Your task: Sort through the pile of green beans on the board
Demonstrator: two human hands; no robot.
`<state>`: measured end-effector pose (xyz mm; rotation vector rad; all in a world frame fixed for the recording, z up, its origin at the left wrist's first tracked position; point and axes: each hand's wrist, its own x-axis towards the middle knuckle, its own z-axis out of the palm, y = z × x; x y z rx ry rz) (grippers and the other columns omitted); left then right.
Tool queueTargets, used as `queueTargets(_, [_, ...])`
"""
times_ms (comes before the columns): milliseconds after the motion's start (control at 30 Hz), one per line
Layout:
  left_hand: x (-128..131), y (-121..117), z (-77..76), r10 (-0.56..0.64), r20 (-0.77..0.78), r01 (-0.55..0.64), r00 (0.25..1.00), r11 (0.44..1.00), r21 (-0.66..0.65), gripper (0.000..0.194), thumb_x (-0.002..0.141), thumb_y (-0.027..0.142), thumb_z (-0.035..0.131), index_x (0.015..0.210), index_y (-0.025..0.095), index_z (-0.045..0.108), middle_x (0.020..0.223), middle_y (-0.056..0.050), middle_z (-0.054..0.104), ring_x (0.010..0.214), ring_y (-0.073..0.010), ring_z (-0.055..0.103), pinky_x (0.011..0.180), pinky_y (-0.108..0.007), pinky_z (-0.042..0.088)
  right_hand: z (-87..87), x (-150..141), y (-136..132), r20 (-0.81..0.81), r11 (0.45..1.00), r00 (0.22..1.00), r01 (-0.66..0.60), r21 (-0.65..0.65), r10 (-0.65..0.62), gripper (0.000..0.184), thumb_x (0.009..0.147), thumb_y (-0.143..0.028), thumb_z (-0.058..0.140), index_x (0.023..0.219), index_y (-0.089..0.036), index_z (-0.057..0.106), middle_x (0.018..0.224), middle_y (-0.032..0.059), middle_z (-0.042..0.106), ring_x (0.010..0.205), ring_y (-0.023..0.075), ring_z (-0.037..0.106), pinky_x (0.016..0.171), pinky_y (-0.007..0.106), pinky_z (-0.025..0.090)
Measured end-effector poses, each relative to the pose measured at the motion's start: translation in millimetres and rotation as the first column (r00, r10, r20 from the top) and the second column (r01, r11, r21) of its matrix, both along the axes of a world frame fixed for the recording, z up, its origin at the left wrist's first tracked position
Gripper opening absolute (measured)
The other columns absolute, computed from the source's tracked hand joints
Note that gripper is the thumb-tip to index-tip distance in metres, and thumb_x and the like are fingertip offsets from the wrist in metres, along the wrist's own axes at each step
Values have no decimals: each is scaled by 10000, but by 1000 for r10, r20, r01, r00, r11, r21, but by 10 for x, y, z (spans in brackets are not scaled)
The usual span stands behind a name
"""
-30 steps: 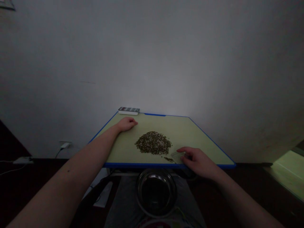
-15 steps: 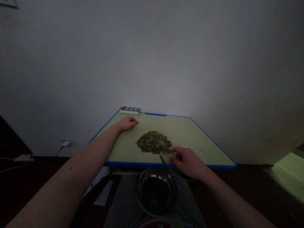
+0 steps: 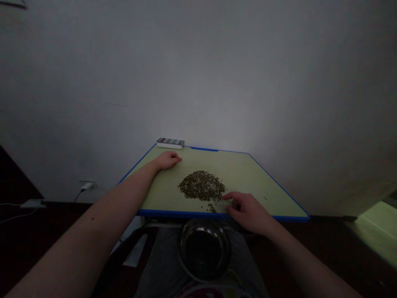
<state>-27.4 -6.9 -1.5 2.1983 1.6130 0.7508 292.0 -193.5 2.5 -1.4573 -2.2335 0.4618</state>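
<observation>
A pile of small brown and pale grains [image 3: 201,186] lies in the middle of the pale yellow tabletop [image 3: 245,174]. My right hand [image 3: 246,211] is closed on a clear, curved-edged protractor [image 3: 219,206], holding it near the front edge, just right of a few separated grains [image 3: 211,208]. Most of the protractor is hard to make out against the table. My left hand [image 3: 168,160] rests on the tabletop beyond the pile's left side, fingers curled, and nothing shows in it. Below the front edge, a shiny steel bowl [image 3: 228,248] sits at my lap; its inside is dark.
A white box-like device with a dark striped top [image 3: 170,143] stands at the back left corner, against the wall [image 3: 198,82]. Blue trim [image 3: 173,214] borders the table. A small dark sliver [image 3: 265,198] lies on the right side. A plug [image 3: 87,186] is in the wall socket.
My right hand swept the protractor left along the front edge, then drew back slightly right. The separated grains shifted left. A dark sliver has come into view on the right. My left hand stayed put.
</observation>
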Motion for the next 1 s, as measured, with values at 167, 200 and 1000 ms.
queueTargets(167, [-6,9,-2,-10,4,10,1000,1000,11,359,689,520,470,629,181,575,546,1,539,563,-146,477,527,-262,341,11,-15,-14,-9,999,1000,-28,-15,28,293,760,-253,522,1029,-195,622,558,-18,537,493,116,468,475,227,299])
queueTargets(200, [-7,9,-2,-9,4,9,1000,1000,12,361,687,520,472,629,180,578,548,0,541,566,-147,479,527,-262,342,18,-18,-18,-9,999,999,-34,-18,34,291,760,-253,523,1027,-197,623,562,-18,535,498,116,469,478,226,300])
queueTargets(1000, [0,-9,3,-2,7,2,1000,1000,3,331,704,490,478,603,180,533,515,21,497,537,-129,451,518,-247,318,126,-80,156,22,990,990,-136,-34,137,322,748,-183,482,1042,-189,613,556,-39,498,496,97,429,487,213,291])
